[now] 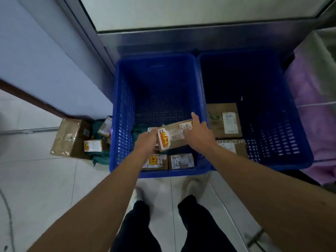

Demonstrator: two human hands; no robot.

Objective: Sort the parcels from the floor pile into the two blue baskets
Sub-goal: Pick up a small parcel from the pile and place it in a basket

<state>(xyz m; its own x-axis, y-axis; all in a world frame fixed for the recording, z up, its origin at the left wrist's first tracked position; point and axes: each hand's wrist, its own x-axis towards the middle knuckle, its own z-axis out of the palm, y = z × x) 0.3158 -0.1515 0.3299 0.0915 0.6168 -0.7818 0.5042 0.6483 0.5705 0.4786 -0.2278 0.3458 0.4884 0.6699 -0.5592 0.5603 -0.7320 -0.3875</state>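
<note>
Parcel [174, 136]: flat taped cardboard, my left hand [145, 142] and right hand [199, 137] gripping its ends.
Left basket [123, 110]: perforated blue plastic, far half open.

Both forearms [101, 202] are bare along all their visible length, from the lower edge of the head view to the left hand [145, 142] and the right hand [198, 135]. The legs are in plain black trousers [200, 224] of a matte cloth, each leg narrowing to a cuff at the ankle. Below the cuffs are pale, off-white shoes [192, 186] with rounded toes, too blurred to show detail, the left one largely hidden behind the left forearm.
</note>
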